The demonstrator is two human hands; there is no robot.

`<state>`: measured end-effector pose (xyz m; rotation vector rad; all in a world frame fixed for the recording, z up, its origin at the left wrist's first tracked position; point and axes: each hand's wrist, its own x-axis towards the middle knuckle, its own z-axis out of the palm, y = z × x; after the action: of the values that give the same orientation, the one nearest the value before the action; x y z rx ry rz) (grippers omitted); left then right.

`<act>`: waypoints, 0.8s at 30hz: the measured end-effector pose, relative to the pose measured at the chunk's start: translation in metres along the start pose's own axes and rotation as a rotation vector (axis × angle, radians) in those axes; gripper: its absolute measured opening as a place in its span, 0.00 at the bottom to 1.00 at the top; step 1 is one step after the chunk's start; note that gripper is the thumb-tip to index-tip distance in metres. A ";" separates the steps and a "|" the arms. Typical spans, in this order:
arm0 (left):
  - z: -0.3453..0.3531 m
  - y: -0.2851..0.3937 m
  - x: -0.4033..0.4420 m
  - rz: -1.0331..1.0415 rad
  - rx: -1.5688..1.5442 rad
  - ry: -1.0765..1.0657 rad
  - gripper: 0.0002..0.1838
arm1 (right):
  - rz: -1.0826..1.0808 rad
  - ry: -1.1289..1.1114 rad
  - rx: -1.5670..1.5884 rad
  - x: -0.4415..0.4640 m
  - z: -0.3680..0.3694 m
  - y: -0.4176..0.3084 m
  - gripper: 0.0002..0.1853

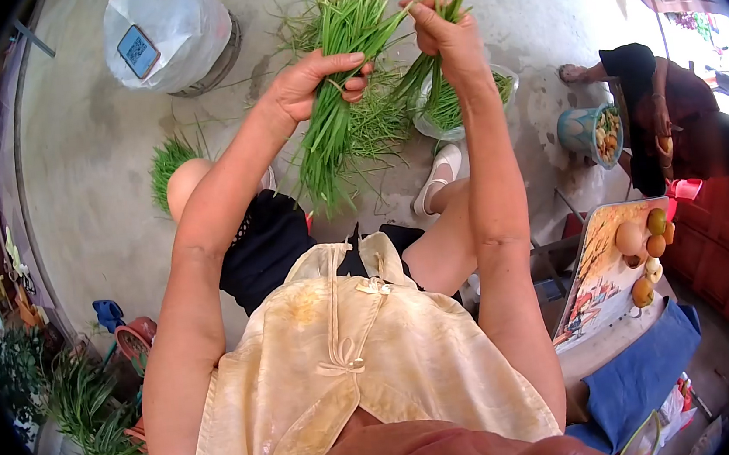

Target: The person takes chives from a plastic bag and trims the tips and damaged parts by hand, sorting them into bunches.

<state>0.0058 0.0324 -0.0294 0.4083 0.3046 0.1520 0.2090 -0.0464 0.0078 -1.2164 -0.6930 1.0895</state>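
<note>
My left hand (320, 83) is wrapped round a thick bunch of green chives (330, 139), its cut ends pointing away from me and its leaves hanging down. My right hand (449, 39) pinches a smaller bunch of chives (420, 73), the thumb and fingertips at its stems near the top of the left bunch. Loose chives (379, 121) lie scattered on the floor beneath my hands. Below my right wrist sits a clear plastic bag (454, 135) with more chives in it. Another clump of chives (169, 167) rests beside my left knee.
A plastic-covered bucket (207, 45) with a phone (139, 52) on top stands at the upper left. On the right, a person (687, 109) bends beside a blue bucket (579, 132) of food pieces. Fruit lies on a patterned board (601, 266). Potted plants (83, 404) stand lower left.
</note>
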 end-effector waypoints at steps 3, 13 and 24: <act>0.004 0.001 -0.002 0.016 0.034 -0.010 0.08 | -0.146 0.269 -0.015 0.006 -0.014 0.000 0.04; -0.028 0.030 -0.016 0.364 -0.133 0.407 0.08 | -0.596 0.838 -0.655 0.008 -0.071 -0.023 0.07; 0.009 0.001 0.004 0.281 0.314 0.446 0.11 | 0.156 -0.009 -0.298 -0.003 0.021 0.017 0.10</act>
<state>0.0126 0.0310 -0.0217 0.7300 0.7151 0.4771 0.1850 -0.0414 -0.0026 -1.5421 -0.7974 1.1481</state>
